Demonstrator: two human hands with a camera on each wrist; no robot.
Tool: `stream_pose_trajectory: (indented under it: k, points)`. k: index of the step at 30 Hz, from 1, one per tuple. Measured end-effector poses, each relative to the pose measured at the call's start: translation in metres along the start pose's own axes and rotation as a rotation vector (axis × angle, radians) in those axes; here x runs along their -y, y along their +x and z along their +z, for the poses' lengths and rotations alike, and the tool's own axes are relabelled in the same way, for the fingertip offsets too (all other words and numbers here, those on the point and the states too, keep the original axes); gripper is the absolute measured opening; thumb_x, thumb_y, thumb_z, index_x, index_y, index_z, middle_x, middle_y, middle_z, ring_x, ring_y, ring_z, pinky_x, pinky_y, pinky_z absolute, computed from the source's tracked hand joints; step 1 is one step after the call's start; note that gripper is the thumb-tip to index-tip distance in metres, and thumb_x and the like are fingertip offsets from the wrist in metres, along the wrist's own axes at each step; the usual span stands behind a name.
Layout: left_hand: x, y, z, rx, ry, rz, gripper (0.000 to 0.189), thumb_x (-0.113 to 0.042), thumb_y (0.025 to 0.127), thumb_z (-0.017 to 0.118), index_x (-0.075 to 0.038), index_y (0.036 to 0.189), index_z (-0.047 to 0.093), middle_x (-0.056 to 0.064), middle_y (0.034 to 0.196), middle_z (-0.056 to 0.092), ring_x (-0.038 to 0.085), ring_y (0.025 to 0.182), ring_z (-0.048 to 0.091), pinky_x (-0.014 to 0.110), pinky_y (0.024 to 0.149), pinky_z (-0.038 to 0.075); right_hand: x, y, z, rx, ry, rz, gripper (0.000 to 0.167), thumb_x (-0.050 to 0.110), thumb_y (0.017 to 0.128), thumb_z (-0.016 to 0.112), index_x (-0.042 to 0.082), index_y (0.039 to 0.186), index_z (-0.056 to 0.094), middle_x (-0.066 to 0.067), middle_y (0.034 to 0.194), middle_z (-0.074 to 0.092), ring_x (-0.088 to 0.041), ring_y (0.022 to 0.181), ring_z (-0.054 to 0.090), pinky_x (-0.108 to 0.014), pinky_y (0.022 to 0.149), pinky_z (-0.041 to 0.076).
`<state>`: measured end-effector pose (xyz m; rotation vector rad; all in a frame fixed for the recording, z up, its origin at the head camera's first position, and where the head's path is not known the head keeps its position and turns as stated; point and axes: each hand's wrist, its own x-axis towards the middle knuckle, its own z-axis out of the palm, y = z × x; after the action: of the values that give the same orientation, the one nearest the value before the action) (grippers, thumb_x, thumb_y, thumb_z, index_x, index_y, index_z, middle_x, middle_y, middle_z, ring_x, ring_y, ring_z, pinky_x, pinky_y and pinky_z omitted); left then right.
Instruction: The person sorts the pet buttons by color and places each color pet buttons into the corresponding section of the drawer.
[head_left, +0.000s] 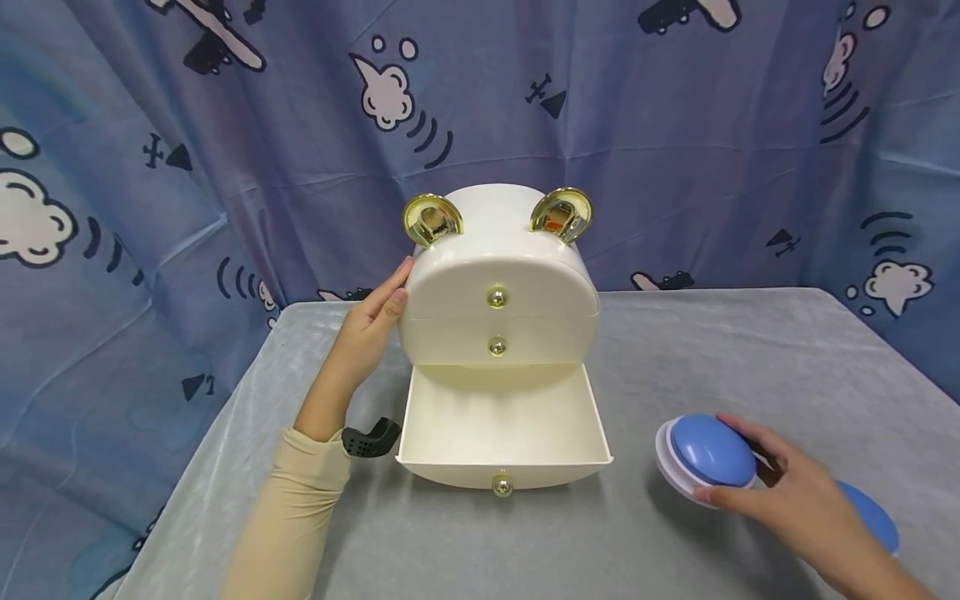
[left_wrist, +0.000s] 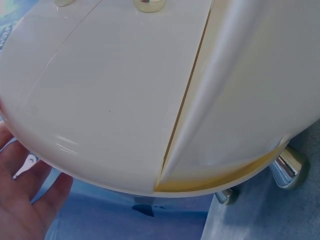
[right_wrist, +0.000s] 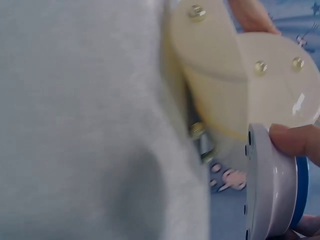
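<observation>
A white rounded drawer box (head_left: 502, 275) with gold ears stands on the table, its bottom drawer (head_left: 498, 417) pulled out with nothing inside. Against the box's left side rests my left hand (head_left: 363, 337), fingers extended along the curved wall; the left wrist view shows the fingers (left_wrist: 37, 175) spread at its edge. My right hand (head_left: 798, 500) grips a round white disc with a blue domed top (head_left: 712, 450), thumb and fingers on opposite sides. In the right wrist view the disc (right_wrist: 272, 185) is held above the table, small dark holes showing on its underside.
Partly behind the right hand lies a second blue rounded thing (head_left: 870, 517). Grey cloth (head_left: 750, 350) covers the table, and a blue patterned curtain (head_left: 480, 100) hangs behind it. Gold knobs (head_left: 502, 485) stick out from the drawer fronts. The box stands on shiny gold feet (left_wrist: 290, 167).
</observation>
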<state>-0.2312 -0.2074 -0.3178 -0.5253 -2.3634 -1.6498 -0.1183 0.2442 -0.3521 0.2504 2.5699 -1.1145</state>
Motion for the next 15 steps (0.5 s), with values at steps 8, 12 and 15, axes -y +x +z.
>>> stream_pose_trajectory:
  k: [8, 12, 15]
  points:
    - [0.001, 0.001, -0.001, -0.005, 0.023, 0.002, 0.047, -0.028, 0.108, 0.04, -0.017, 0.154, 0.037, -0.003, 0.163, 0.03, 0.015, 0.152, 0.024, 0.039, 0.127, 0.021, 0.056, -0.008, 0.005, -0.043, 0.054, -0.09, 0.108, 0.05, 0.078, 0.082, 0.02, 0.161, 0.019, -0.024, 0.165, 0.016, -0.053, 0.144, 0.028, -0.066, 0.109, 0.037]
    - [0.0, 0.0, -0.001, -0.005, 0.025, -0.007, 0.047, -0.028, 0.109, 0.04, -0.018, 0.154, 0.037, -0.003, 0.163, 0.03, 0.014, 0.152, 0.025, 0.038, 0.127, 0.021, 0.075, -0.009, 0.014, -0.037, 0.095, -0.209, 0.097, 0.044, 0.08, 0.083, 0.02, 0.158, 0.029, -0.02, 0.162, 0.026, -0.049, 0.143, 0.035, -0.058, 0.106, 0.046]
    - [0.001, 0.001, 0.0, -0.004, 0.024, -0.01, 0.047, -0.029, 0.108, 0.04, -0.019, 0.154, 0.037, -0.004, 0.163, 0.03, 0.013, 0.152, 0.025, 0.038, 0.127, 0.021, 0.089, -0.007, 0.021, -0.023, 0.112, -0.295, 0.093, 0.041, 0.079, 0.084, 0.019, 0.155, 0.035, -0.018, 0.16, 0.033, -0.046, 0.141, 0.04, -0.052, 0.104, 0.049]
